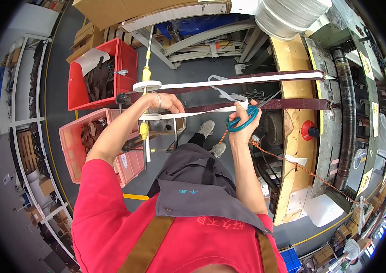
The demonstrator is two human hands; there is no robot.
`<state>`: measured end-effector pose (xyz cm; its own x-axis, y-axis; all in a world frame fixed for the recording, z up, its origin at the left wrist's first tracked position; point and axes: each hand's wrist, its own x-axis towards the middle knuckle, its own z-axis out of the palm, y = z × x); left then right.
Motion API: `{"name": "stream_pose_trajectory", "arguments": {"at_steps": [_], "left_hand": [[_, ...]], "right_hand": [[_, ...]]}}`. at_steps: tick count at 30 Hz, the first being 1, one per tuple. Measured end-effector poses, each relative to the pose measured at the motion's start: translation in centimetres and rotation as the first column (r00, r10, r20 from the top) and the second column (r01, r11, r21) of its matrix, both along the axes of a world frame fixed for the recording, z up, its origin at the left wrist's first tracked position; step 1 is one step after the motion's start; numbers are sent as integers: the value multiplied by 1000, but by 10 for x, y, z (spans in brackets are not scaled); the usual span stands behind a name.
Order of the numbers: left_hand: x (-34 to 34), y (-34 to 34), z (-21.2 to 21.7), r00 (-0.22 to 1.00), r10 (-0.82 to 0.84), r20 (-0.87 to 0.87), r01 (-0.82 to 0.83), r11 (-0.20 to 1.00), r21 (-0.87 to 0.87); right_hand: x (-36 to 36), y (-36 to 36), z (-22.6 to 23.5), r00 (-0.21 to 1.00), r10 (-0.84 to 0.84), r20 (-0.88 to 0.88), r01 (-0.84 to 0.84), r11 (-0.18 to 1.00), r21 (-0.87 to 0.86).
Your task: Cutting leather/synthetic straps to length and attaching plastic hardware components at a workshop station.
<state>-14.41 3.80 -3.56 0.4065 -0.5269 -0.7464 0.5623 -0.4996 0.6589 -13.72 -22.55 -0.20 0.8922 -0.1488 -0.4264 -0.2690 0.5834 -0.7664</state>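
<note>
My right hand (246, 133) is closed around a pair of teal-handled scissors (232, 125), blades pointing up and right. White tape (204, 112) is pinched between that hand's thumb and fingers, its other end running to a small roll (150, 117). My left hand (168, 102) wears a bracelet and reaches over this roll, fingers curled together at the lower maroon strap (288, 104); its fingertips are partly hidden. Farther off, a second white tape (247, 79) lies along another maroon strap (293, 73) and leads to the upper roll (147, 85). A loose translucent strip (220, 84) hangs between the straps.
A rod (148, 152) with yellow fittings carries both rolls. Red (126, 63) and pink (72, 157) bins with brown straps stand left. On the right are a wooden-edged bench (293, 150), a dark roller (348, 118), a red knob (308, 130) and an orange cord (309, 170).
</note>
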Motion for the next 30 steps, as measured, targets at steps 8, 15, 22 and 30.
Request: {"name": "stream_pose_trajectory", "arguments": {"at_steps": [8,15,22,30], "left_hand": [[-6,5,42,932,-253,258,129,900,416],[-47,-6,59,750,-510,421,121,732,671],[11,-93,57,838,117,532,-166,985,45],[57,-162,34,930,331,-159,-367,857,-361]], "right_hand": [[-6,-16,0,1000,4,10,-4,999,-33],[-13,-41,-3,998,58,12,-58,994,89],[-21,-64,5,974,175,142,-215,912,350],[-34,-63,30,933,336,128,-346,936,65]]}}
